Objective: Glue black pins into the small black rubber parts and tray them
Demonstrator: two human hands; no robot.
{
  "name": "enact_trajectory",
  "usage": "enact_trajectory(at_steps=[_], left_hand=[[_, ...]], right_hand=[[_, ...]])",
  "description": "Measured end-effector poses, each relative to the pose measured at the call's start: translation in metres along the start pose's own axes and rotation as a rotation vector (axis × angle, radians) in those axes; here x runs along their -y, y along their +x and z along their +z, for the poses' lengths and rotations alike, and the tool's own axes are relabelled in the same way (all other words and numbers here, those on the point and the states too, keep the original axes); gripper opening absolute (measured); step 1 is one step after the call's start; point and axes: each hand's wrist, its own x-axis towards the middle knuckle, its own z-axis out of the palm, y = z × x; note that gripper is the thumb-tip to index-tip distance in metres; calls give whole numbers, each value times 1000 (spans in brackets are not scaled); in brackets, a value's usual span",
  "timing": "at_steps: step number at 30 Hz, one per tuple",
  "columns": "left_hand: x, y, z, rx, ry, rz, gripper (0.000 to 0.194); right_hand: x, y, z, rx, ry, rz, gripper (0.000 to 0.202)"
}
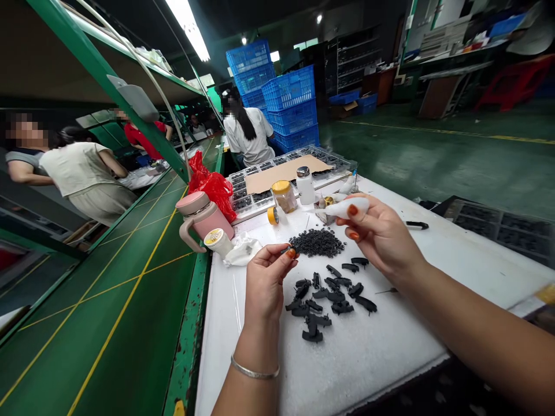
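Observation:
Thumb and forefinger of my left hand (269,271) are pinched on a small dark part (286,249), mostly hidden by the fingertips. My right hand (384,237) is closed around a soft white squeeze bottle (358,206), tilted with its narrow end toward the left. Between the hands lies a heap of tiny black pieces (318,241) on the white tabletop (368,358). Nearer to me, several curved black plastic parts (336,296) are scattered, some with thin pins sticking out.
Behind the heap stand a yellow-lidded jar (284,197), a white pump bottle (305,188) and a roll of yellow tape (273,216). A pink mug (203,214) and red bag (212,188) are at left, beside a green conveyor belt (143,329). Blue crates (291,110) and co-workers are farther back.

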Motion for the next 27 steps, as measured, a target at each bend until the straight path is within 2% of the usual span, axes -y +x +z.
enact_trajectory(at_steps=[4,8,10,14,22,27], left_hand=[[-2,-2,4,21,-56,-30,25],[-1,-4,7,42,-9,30,23],[0,-5,7,65,61,97,20],[3,-6,4,94,234,237,15],[2,-6,4,184,318,284,8],[2,-6,5,191,380,351,9]], right_hand=[[-9,-3,9,116,219,307,43],[-23,-7,17,267,252,571,20],[-28,-7,17,345,257,646,13],[-31,-4,14,382,244,673,24],[-32,-3,11,466,214,671,13],[-30,-2,11,442,162,658,19]])
